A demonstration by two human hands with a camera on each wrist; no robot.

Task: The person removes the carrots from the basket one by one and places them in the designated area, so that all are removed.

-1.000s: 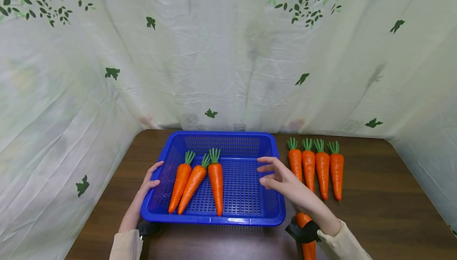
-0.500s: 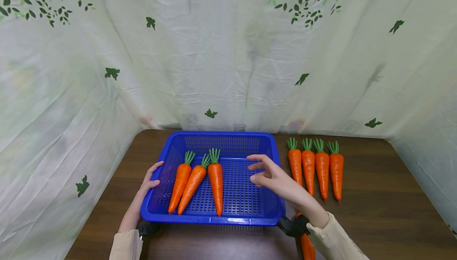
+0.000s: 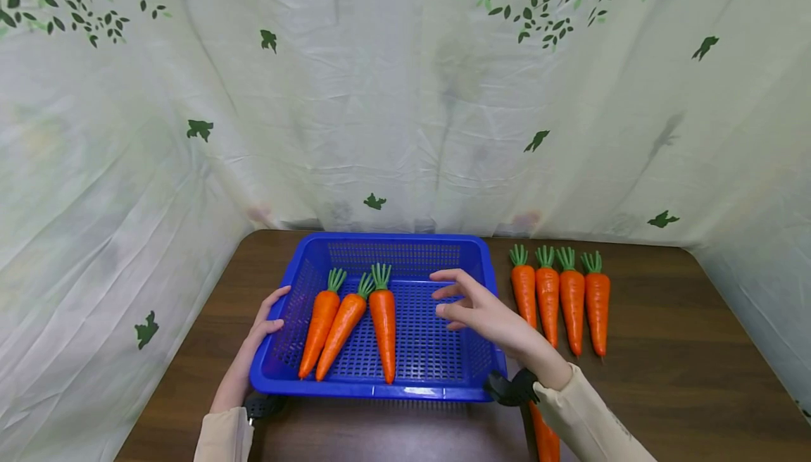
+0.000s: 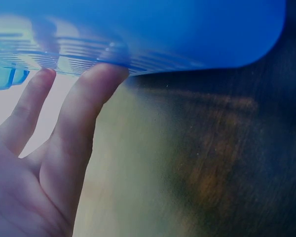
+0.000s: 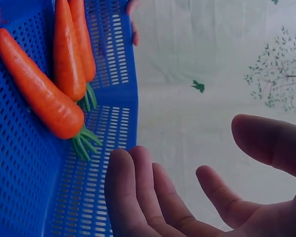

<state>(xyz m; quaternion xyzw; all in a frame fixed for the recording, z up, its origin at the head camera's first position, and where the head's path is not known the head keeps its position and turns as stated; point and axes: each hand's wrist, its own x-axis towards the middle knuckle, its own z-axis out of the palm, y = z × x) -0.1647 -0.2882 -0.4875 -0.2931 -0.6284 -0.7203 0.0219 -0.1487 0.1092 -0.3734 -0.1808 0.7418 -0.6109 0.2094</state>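
Note:
A blue plastic basket (image 3: pixel 380 391) stands on the table with three carrots inside: a left one (image 3: pixel 319 332), a slanted middle one (image 3: pixel 343 335) and a right one (image 3: pixel 383 335), green tops pointing back. My left hand (image 3: pixel 260 332) touches the basket's left side, its thumb and fingertips at the rim. In the left wrist view straight fingers (image 4: pixel 64 133) press against the blue wall. Over the right part of the basket hovers my right hand (image 3: pixel 478 310), fingers spread and loosely bent, holding nothing. The right wrist view shows its fingertips (image 5: pixel 121 168) apart from the nearest carrot (image 5: pixel 44 89).
Several carrots (image 3: pixel 571 307) lie in a row on the brown table (image 3: pixel 659 363), right of the basket. One more carrot (image 3: pixel 545 437) lies nearer the front, partly hidden by the right wrist strap (image 3: pixel 512 387). A leaf-printed white curtain (image 3: pixel 405 96) surrounds the table.
My right hand has moved left, from the basket's right edge to further over its interior. The left hand, the basket and the carrots stay where they were.

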